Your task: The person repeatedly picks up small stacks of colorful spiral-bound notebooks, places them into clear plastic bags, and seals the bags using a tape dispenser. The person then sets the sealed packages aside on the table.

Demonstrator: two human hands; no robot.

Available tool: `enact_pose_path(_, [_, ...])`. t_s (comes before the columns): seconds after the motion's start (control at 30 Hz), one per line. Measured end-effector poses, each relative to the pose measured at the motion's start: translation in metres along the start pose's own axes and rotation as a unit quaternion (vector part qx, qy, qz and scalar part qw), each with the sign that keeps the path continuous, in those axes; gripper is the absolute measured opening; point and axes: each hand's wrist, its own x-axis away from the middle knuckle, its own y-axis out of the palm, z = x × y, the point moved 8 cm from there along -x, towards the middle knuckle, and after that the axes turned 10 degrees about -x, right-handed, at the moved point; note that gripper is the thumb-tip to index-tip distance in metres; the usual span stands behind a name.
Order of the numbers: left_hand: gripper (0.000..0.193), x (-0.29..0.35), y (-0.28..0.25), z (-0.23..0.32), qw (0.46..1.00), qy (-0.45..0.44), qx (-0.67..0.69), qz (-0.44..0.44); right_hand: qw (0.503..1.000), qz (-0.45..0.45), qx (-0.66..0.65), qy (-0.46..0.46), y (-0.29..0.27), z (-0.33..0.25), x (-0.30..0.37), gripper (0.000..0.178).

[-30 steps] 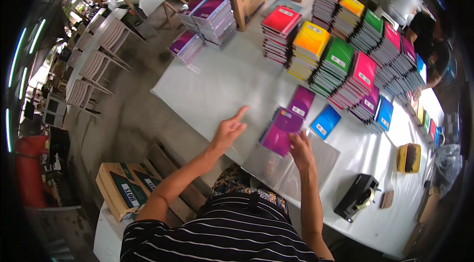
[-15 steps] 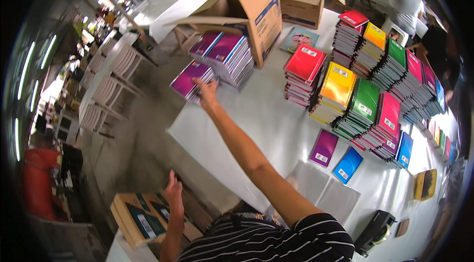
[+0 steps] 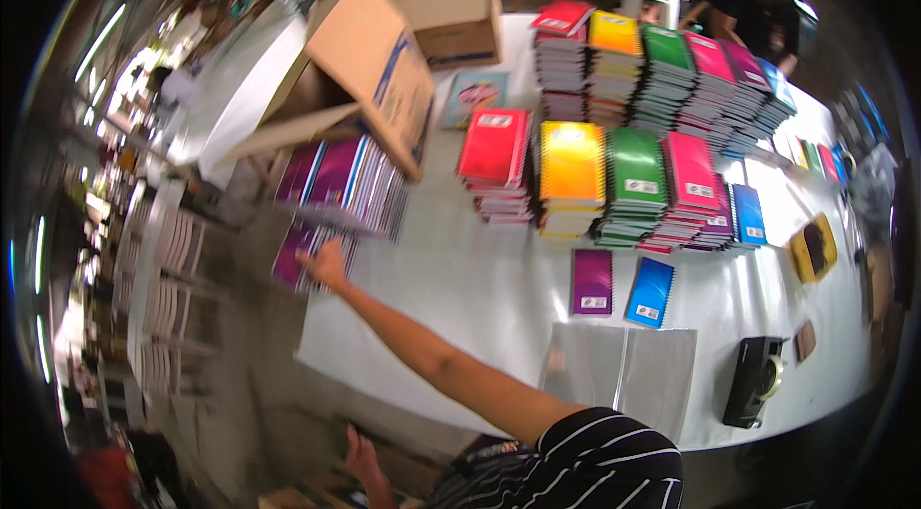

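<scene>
My right hand [image 3: 328, 265] reaches far to the left and grips the near edge of a low pile of purple notebooks [image 3: 291, 255], fingers over the top cover; the rest of its grip is hidden. Behind that pile stands a taller stack of purple notebooks [image 3: 338, 173] at the table's left end. Down at the lower edge, my left hand [image 3: 363, 456] hangs free with its fingers stretched out. Nearer to me on the table lie a single purple notebook [image 3: 592, 282], a blue notebook [image 3: 651, 291] and clear plastic sleeves [image 3: 658, 375].
Stacks of red [image 3: 494, 146], yellow [image 3: 573, 164], green [image 3: 636, 168] and pink notebooks [image 3: 691, 168] stand across the table. Two open cardboard boxes [image 3: 379, 77] are behind. A tape dispenser [image 3: 753, 382] and a yellow container [image 3: 814, 248] lie right. Another person [image 3: 758, 5] is at the far right.
The view has swung left-to-right, so the table's contents appear further left. My right hand stays at the low purple pile. My left hand has dropped lower in view.
</scene>
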Motion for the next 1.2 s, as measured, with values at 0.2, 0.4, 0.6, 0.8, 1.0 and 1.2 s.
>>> enact_pose_path(0.2, [0.05,0.031,0.025,0.044,0.998,0.03,0.048,-0.019,0.987,-0.012,-0.143,0.067,0.014,0.011,0.032,0.066])
enact_pose_path(0.4, [0.053,0.036,0.031,0.023,0.999,-0.01,0.02,-0.03,0.99,0.025,-0.136,0.012,0.002,-0.005,0.017,0.051])
enact_pose_path(0.6, [0.055,0.022,0.051,0.009,0.994,-0.091,0.017,-0.053,0.988,-0.006,0.014,-0.152,-0.037,-0.034,-0.006,0.063])
enact_pose_path(0.8, [0.053,0.032,0.099,0.067,0.992,0.066,0.029,-0.099,0.918,-0.348,0.159,-0.107,-0.13,-0.034,0.119,0.014])
enact_pose_path(1.0, [0.05,0.046,0.206,0.212,0.946,0.254,0.048,-0.197,0.831,-0.093,0.531,0.137,-0.546,-0.061,0.265,0.008])
enact_pose_path(1.2, [0.046,0.133,0.331,0.297,0.886,0.329,0.085,-0.316,0.738,0.208,0.619,-0.169,-0.727,-0.185,0.28,0.032])
